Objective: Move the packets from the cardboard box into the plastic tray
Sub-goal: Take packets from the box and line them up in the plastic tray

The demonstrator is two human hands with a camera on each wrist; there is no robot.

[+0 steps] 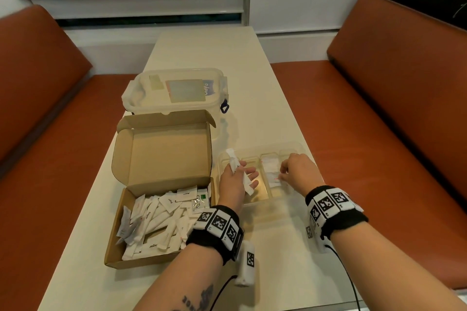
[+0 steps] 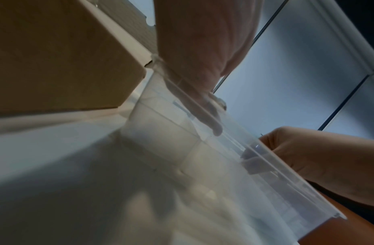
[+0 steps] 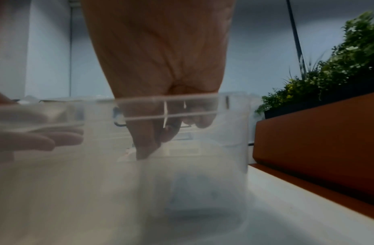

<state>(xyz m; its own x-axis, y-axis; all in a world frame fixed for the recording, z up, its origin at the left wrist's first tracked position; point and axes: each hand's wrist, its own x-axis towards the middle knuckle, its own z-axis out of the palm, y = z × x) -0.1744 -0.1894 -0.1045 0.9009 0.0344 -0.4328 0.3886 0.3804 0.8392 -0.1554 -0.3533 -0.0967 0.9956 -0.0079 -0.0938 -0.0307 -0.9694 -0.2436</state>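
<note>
1. Over the clear divided plastic tray (image 1: pixel 290 147) both hands work at once: the left hand (image 1: pixel 233 184) pinches a few long white paper stick packets (image 1: pixel 238 171) between thumb and first finger, its other fingers spread loosely above the left compartment, and the sticks slant across its knuckles with one end over the far rim

2. Just to the right of that grip, the right hand (image 1: pixel 298 171) has fingers curled down into the middle compartment, fingertips on a flat white square packet (image 1: pixel 271 171) lying there; the right wrist view shows the fingertips (image 3: pixel 144 152) pressed to something pale on the tray floor, but whether they pinch it or only press it I cannot tell

3. To do this step well, I judge the left hand should lower the sticks until they lie lengthwise within one compartment before letting go, so none catch on a divider or hang over the rim

4. The right hand should flatten its packet against the floor and lift straight up, so nothing is dragged out with it

5. Behind and to the left of the left wrist, the open brown cardboard box (image 1: pixel 118 242) holds a loose heap of white packets (image 1: pixel 156 219), so most of the work looks still ahead

6. Beyond the box stands a lidded translucent plastic container (image 1: pixel 177 93) on the cream table (image 1: pixel 252 70), well apart from either grip
</note>
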